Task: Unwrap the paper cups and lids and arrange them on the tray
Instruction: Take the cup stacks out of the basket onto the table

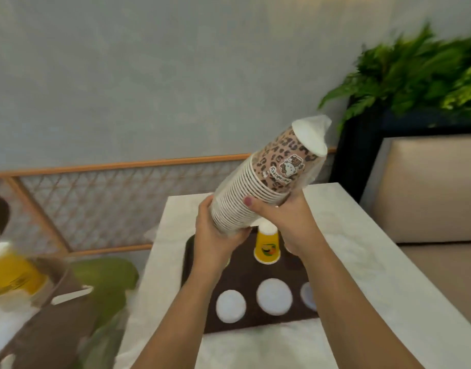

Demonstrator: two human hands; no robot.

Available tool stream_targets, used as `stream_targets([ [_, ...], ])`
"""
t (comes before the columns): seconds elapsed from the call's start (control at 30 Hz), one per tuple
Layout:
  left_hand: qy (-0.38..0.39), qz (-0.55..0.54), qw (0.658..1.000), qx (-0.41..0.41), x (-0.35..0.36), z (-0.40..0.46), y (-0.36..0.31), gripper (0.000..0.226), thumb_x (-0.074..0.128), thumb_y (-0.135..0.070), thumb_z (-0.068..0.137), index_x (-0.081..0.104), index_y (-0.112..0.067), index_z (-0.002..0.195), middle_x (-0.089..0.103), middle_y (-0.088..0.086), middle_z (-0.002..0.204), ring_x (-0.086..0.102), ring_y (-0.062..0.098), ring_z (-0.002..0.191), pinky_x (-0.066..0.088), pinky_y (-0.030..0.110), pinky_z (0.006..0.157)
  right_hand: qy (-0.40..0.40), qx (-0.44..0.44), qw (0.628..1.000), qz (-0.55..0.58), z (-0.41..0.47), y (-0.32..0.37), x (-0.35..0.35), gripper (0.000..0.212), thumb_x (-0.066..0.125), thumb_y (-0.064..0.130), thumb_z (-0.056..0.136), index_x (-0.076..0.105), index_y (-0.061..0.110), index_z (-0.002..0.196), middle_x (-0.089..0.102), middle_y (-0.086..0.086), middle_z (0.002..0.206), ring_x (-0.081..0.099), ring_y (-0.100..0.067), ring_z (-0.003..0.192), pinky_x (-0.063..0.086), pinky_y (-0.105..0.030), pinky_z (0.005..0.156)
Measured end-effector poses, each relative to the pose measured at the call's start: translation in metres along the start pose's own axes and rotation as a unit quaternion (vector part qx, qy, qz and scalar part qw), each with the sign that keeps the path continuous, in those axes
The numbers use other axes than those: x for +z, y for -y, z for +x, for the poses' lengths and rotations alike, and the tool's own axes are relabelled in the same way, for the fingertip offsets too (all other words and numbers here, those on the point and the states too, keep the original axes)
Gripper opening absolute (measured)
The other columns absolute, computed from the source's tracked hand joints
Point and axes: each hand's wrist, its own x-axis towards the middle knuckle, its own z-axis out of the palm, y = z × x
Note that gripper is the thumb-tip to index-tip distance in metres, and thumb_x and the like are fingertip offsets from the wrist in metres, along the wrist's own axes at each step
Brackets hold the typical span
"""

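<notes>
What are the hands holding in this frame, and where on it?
Both hold the stack of leopard-print cups: left hand grips its rim end from below, right hand grips the stacked rims higher up.

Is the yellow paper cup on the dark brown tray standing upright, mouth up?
No: the yellow paper cup sits upside down, mouth on the dark brown tray.

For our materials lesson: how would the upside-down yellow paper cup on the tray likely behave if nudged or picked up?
The yellow cup is paper, so probably very light and easy to slide across the smooth dark tray. It stands on its wide rim, which should resist tipping, though a high push might topple it. Its thin walls would likely dent under a firm squeeze.
</notes>
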Motion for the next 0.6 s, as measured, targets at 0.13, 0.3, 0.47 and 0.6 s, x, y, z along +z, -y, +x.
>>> stream_targets([
  [0.13,0.065,0.002,0.998,0.000,0.086,-0.002,0.008,0.081,0.086,-0.029,0.054,0.040,-0.025,0.120,0.057,-0.005,0.114,0.057,0.001,0.100,0.050,0.013,0.071,-0.059,0.011,0.998,-0.037,0.003,-0.011,-0.081,0.082,0.090,0.021,0.056,0.048,0.011,0.126,0.067,-0.002,0.118,0.062,-0.015,0.110,0.050,-0.041,0.096],
  [0.3,0.134,0.054,0.989,-0.039,0.180,0.006,0.039,0.080,0.086,-0.016,0.062,0.037,-0.020,0.126,0.053,0.003,0.120,0.056,0.015,0.107,0.048,0.019,0.076,-0.109,0.034,0.991,-0.072,0.012,-0.030,-0.162,0.095,0.087,0.031,0.049,0.043,0.013,0.132,0.064,0.002,0.120,0.061,-0.009,0.110,0.050,-0.038,0.097],
  [0.47,0.186,0.113,0.973,-0.083,0.248,0.027,0.070,0.085,0.084,-0.032,0.060,0.036,-0.018,0.129,0.052,0.007,0.123,0.053,0.026,0.114,0.049,0.038,0.086,-0.138,0.057,0.983,-0.109,0.035,-0.062,-0.218,0.096,0.084,0.033,0.051,0.039,0.019,0.134,0.061,0.007,0.122,0.059,-0.005,0.112,0.049,-0.036,0.097],
  [0.6,0.208,0.136,0.963,-0.103,0.289,0.046,0.097,0.080,0.083,-0.028,0.066,0.036,-0.017,0.129,0.052,0.004,0.124,0.051,0.023,0.115,0.047,0.029,0.083,-0.147,0.069,0.976,-0.144,0.059,-0.094,-0.246,0.078,0.086,0.034,0.053,0.042,0.038,0.117,0.060,0.015,0.117,0.058,-0.004,0.110,0.048,-0.035,0.098],
])
